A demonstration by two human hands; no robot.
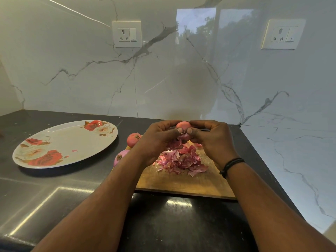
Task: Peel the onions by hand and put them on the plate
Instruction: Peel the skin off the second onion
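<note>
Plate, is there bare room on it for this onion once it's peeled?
Yes. The plate is bare between its rose prints, apart from one small peel scrap. The cutting board is crowded: a peel pile and two onions at its left edge.

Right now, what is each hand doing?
Left hand: holding the onion, fingers curled round it.
Right hand: gripping the same onion, thumb pressed on its skin.
</note>
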